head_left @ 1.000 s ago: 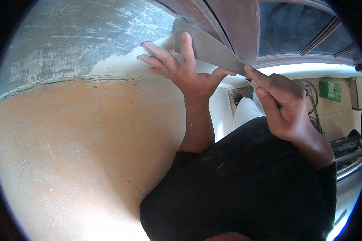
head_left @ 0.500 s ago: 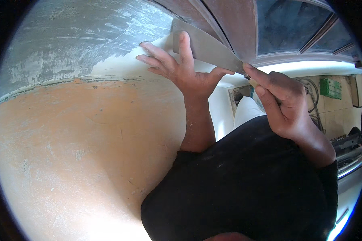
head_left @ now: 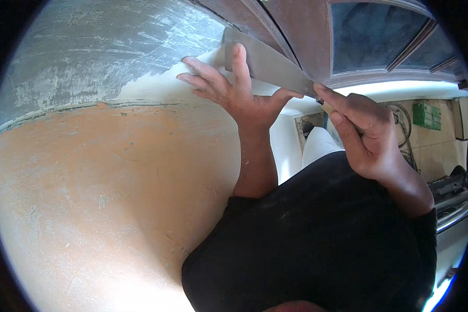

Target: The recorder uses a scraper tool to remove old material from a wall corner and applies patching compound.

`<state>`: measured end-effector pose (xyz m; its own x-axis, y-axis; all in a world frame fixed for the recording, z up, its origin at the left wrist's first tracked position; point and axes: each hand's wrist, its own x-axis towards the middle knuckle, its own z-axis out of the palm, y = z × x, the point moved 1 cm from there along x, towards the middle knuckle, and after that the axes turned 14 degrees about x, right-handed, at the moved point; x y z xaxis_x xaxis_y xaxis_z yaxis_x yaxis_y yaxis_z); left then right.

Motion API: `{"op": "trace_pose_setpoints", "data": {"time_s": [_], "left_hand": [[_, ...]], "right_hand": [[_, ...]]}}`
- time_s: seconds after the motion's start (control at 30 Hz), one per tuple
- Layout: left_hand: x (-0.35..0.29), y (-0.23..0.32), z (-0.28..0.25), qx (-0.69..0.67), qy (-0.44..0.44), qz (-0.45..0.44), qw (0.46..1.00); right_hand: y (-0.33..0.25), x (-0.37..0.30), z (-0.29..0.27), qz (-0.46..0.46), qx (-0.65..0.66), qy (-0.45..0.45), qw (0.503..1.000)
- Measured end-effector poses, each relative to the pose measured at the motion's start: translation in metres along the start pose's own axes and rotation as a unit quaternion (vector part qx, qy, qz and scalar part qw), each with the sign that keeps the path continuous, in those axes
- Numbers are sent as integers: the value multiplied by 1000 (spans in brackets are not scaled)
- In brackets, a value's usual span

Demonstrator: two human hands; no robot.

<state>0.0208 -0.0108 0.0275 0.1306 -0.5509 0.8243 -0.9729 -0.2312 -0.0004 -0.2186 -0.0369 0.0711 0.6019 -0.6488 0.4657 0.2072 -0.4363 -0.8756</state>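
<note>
A wide putty knife (head_left: 281, 65) has its metal blade laid flat at the wall, along the brown wooden frame (head_left: 255, 21). Its handle, mostly hidden by fingers, is in my right hand (head_left: 366, 130), with the index finger stretched toward the base of the blade. My left hand (head_left: 234, 93) is open with fingers spread; its index fingertip rests on the blade near the far end, and the thumb points toward the handle. Beside the blade, smooth white filler (head_left: 151, 86) covers a strip of the grey wall patch (head_left: 78, 57).
Orange-painted wall (head_left: 114, 171) fills the left side below the grey patch. A brown door with glass panes (head_left: 374, 36) stands at the upper right. Lower down at the right are a green crate-like box (head_left: 427, 115), a dark hose or cable (head_left: 408, 125) and a dark object with a metal bar (head_left: 447, 190).
The blade's far end and my left fingers have shifted very slightly toward me. My right hand keeps the same grip, almost still.
</note>
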Motion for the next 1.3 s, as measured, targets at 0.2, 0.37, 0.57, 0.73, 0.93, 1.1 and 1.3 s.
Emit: {"op": "trace_pose_setpoints", "data": {"time_s": [0.2,0.37,0.57,0.73,0.93,1.1,1.3], "left_hand": [[1,-2,-2,27,1,22,999],[-2,-4,-4,44,-12,9,999],[-3,-6,3,-8,18,1,1000],[-5,-3,8,-21,34,-5,999],[-16,-7,9,11,42,10,999],[-17,0,7,-11,42,8,999],[-14,3,1,-29,46,3,999]], "right_hand": [[-1,-2,0,24,23,13,999],[-4,1,2,10,-3,2,1000],[-3,2,3,16,-11,1,1000],[-3,5,1,8,-31,0,999],[-10,-1,8,32,-102,-18,994],[-31,3,3,46,-149,-35,987],[-43,12,4,69,-181,-62,979]]}}
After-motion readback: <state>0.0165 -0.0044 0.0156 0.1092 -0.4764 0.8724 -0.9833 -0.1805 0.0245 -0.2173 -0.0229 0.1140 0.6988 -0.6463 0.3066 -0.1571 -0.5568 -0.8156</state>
